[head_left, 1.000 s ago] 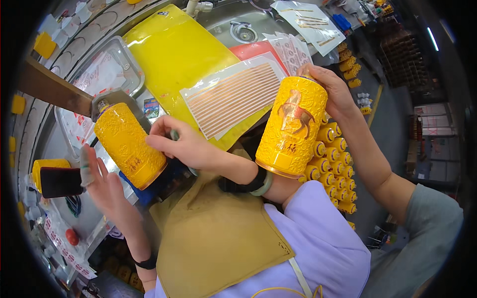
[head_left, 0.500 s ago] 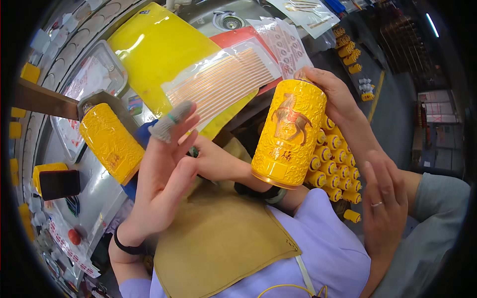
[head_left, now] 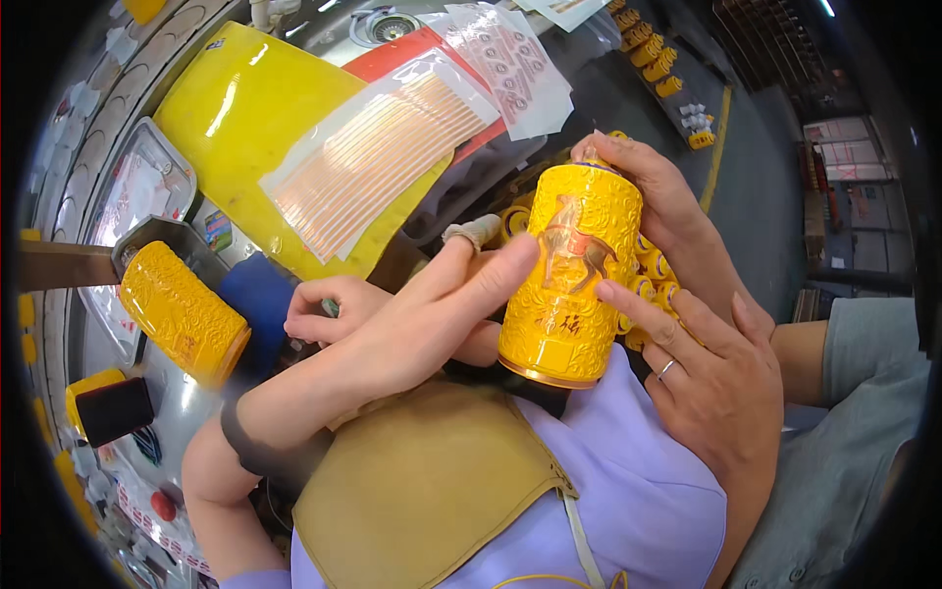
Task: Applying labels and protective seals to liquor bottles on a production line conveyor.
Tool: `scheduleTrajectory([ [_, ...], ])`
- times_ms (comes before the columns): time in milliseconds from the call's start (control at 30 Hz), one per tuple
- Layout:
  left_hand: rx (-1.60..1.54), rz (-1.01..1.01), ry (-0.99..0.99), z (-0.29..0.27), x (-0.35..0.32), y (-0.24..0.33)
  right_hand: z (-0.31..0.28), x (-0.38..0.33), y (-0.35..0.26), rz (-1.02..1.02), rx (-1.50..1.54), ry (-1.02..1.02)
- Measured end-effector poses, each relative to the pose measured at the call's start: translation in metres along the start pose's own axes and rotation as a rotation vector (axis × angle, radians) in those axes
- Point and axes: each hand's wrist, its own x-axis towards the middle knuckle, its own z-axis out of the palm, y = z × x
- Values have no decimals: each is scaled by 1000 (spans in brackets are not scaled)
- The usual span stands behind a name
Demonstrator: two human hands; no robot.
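Second yellow bottle (head_left: 182, 312) lying on a machine mount, striped label sheets (head_left: 378, 157), small yellow bottles (head_left: 655, 61) beyond.

A yellow embossed jar (head_left: 571, 275) with a golden horse relief stands nearly upright, tilted slightly toward one o'clock, held in mid-air right of the picture's centre.

Glossy embossed yellow bottle (head_left: 571, 280) (ceramic-looking), matt tan cloth apron (head_left: 422, 501)

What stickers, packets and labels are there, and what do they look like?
Clear sheet of thin orange strips: flat rectangle on the big yellow pad.
Clear sheets of small red-printed stickers: top middle, overlapping.
Small bright label: beside the lying yellow bottle.
Horse picture: orange and gold, on the held yellow bottle.
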Motion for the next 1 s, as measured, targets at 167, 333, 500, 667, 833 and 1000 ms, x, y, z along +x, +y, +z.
scheduleTrajectory([
  [167, -618, -99, -212, 16, 33, -23, -5, -2, 0, -28, 6, 11],
  [333, -768, -109, -350, 18, 33, -25, 0, -4, 2, -52, 32, 18],
  [500, -760, -217, -138, 18, 23, -22, 15, -2, -9, 6, 3, -27],
  [667, -754, -260, -38, 14, 16, -26, 17, 3, -4, -62, -143, -81],
  [833, -573, 2, 139, -1, -5, -34, 22, -3, -9, -74, -309, -94],
  [1000, -510, 130, 308, -16, -52, -21, 70, -11, -45, -299, -239, -84],
])
